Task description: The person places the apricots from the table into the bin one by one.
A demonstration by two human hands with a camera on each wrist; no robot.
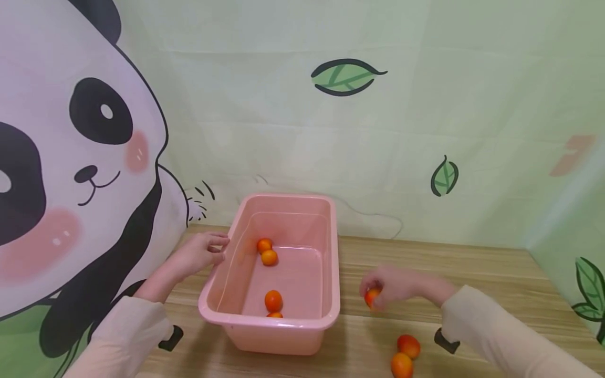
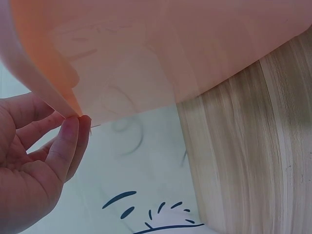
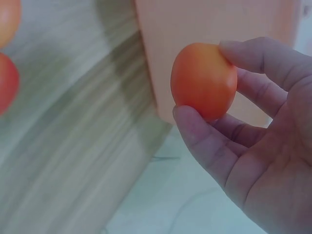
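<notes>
A pink plastic basin (image 1: 332, 273) stands on the table, with several orange-red tomatoes (image 1: 273, 301) lying on its floor. At its left side my left hand (image 1: 200, 253) holds the rim; in the left wrist view, the fingertips (image 2: 69, 127) pinch the rim's edge. To the right of the basin, my right hand (image 1: 394, 286) grips a single tomato (image 3: 204, 82) between thumb and fingers. The right wrist view shows this tomato whole, orange above and redder below, with the basin's wall behind it.
Two more tomatoes, one red (image 1: 408, 346) and one orange (image 1: 402, 365), lie together near the table's front edge on the right. The wood-grain table (image 1: 472, 283) ends at a pale green cloth backdrop (image 1: 264, 94) printed with a panda and leaves.
</notes>
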